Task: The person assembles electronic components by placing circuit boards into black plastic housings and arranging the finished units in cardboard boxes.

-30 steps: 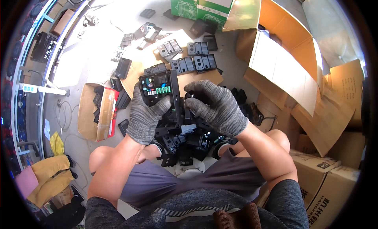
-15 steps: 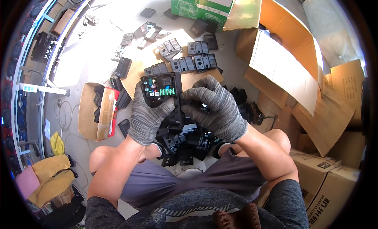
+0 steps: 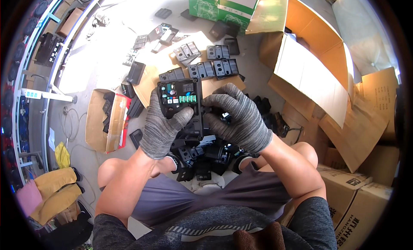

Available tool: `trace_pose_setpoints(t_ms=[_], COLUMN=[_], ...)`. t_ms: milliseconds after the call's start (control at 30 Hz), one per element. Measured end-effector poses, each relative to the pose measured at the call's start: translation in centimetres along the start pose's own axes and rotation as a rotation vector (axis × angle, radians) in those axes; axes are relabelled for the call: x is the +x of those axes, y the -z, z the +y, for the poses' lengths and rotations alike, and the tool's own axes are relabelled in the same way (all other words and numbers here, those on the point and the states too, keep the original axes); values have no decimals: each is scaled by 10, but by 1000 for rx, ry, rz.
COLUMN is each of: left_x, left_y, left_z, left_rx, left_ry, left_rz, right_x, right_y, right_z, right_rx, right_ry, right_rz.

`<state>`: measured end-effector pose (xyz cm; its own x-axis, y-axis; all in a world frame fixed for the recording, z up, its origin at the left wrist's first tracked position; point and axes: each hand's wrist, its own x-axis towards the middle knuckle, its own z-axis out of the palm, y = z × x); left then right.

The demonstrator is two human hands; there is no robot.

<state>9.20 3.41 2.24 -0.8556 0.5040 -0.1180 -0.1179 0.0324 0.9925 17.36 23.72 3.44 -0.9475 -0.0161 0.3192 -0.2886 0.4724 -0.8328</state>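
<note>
My left hand (image 3: 160, 130), in a grey knit glove, grips a black plastic housing (image 3: 199, 121) from its left side, thumb across the front. Inside the housing shows a circuit board (image 3: 173, 94) with a green terminal block (image 3: 187, 99) and small components. My right hand (image 3: 243, 121), gloved alike, is at the housing's right edge with its fingers curled. A small black-and-white piece (image 3: 226, 117) shows at those fingers; its kind is unclear, and the fingertips are partly hidden. Below both hands lies a pile of black housings and parts (image 3: 202, 157) between my feet.
Several dark covers (image 3: 200, 70) lie on a flat cardboard sheet (image 3: 148, 88) ahead. An open carton (image 3: 100, 125) with black parts stands left, a large open box (image 3: 307, 73) right, a green-and-white box (image 3: 223, 9) at the back. Metal racking (image 3: 49, 78) runs along the left.
The housing and my left hand have shifted slightly right. My right fingers have moved a little, and the black-and-white piece beside them shows more clearly.
</note>
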Motion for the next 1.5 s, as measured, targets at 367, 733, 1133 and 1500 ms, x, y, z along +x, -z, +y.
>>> trace_pose_setpoints(t_ms=[367,733,1133,1500], left_x=[0,-3,-2,-3], left_y=[0,0,-5,-4], left_z=[7,-1,-4,2], left_rx=[96,28,90,47], left_ry=[-12,-48,-133,-69], left_rz=[-30,-17,-62,-1], right_x=[-9,-8,-13,-8], right_y=[-8,-5,-18,-3], right_z=[2,1,9,4], right_rx=[147,138,217,111], right_ry=[-131,-325,-472,-163], right_rz=[37,-56,-112,-30])
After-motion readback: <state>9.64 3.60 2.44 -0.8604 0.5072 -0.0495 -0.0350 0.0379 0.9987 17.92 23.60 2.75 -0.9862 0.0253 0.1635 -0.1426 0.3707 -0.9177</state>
